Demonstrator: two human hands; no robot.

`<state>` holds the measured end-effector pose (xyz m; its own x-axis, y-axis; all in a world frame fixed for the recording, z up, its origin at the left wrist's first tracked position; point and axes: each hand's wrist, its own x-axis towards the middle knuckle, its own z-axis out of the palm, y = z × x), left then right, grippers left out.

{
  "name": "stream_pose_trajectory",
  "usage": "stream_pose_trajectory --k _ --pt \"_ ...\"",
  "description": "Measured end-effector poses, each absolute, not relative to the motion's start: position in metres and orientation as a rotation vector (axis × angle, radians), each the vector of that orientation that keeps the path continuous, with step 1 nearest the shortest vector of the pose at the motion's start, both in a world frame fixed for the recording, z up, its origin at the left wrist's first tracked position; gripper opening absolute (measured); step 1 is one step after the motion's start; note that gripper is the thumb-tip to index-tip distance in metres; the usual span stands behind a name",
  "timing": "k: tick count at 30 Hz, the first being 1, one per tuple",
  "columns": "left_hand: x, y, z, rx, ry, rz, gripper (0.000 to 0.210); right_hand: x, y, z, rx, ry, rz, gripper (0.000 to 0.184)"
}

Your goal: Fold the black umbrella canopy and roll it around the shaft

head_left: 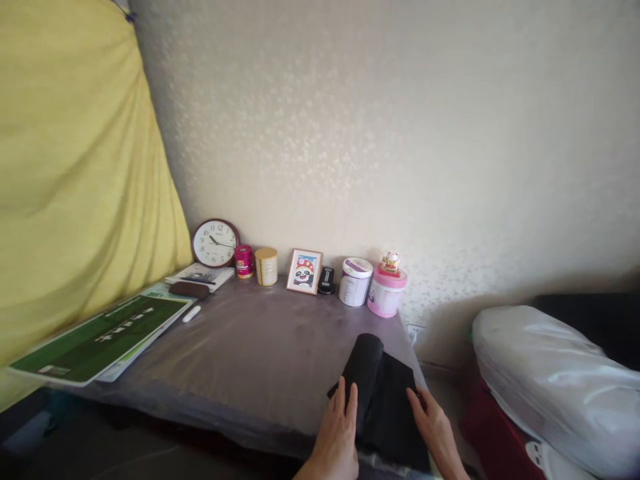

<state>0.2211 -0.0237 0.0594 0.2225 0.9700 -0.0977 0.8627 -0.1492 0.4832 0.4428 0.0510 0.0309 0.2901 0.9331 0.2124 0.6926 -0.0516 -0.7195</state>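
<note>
Near the table's front right corner lies a black sheet [393, 407], its left part wound into a loose roll [369, 357]. It looks like thin cloth or plastic; which, I cannot tell. My left hand [336, 430] rests against the left side of the roll, fingers stretched out along it. At the sheet's right edge, my right hand [436, 427] has its thumb on top and the other fingers curled at the border, partly hidden.
Along the wall stand a round clock [216, 243], a pink can [244, 262], a yellow-lidded can [267, 268], a panda picture frame [304, 272] and two tubs [355, 283]. A green board [100, 333] lies left on the table [250, 353]. A plastic-wrapped bundle [555, 380] sits right.
</note>
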Motion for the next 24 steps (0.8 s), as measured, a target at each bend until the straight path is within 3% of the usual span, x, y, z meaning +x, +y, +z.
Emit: stream_pose_trajectory --k 5,14,24 --pt "0.220 -0.025 0.049 2.108 1.686 0.446 0.096 0.432 0.040 0.047 -1.758 -1.553 0.237 0.041" --pt "0.219 -0.028 0.057 2.111 1.703 0.397 0.095 0.420 0.047 0.061 -1.609 -1.477 0.608 0.035" --pt "0.221 -0.025 0.050 2.134 1.728 0.369 0.095 0.347 0.078 0.080 -1.354 -1.438 0.922 0.042"
